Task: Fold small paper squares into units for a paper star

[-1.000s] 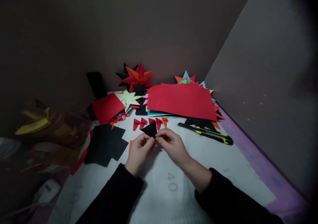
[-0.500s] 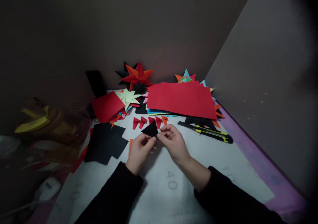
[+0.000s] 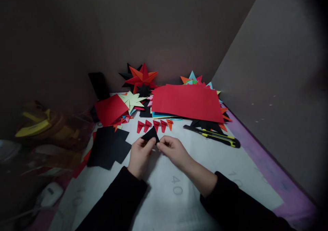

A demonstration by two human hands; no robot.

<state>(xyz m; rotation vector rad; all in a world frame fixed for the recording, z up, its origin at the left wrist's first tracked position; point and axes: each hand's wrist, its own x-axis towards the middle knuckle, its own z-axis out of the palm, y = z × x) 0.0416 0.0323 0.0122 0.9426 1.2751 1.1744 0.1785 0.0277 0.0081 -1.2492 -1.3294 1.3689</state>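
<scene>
A small piece of folded black paper (image 3: 150,135), roughly triangular, is held up between both hands over the white mat. My left hand (image 3: 141,154) pinches its lower left part, thumb on top. At its lower right corner, the thumb and fingers of my right hand (image 3: 175,151) are closed on the edge. Just beyond the paper lie several small folded red pieces (image 3: 163,125) in a row, with a folded orange piece (image 3: 169,124) at the right end. Black paper squares (image 3: 109,149) are spread left of my left hand.
Red sheets (image 3: 188,103) lie stacked at the back, with a yellow-and-black utility knife (image 3: 217,138) in front on the right. Folded paper stars (image 3: 142,77) lean against the wall. A red square (image 3: 111,109) and a dark phone-like object (image 3: 99,85) are at back left.
Both hands have shifted slightly left and towards me with the black paper. My left thumb now lies further over the paper's face. The things on the mat have stayed put.
</scene>
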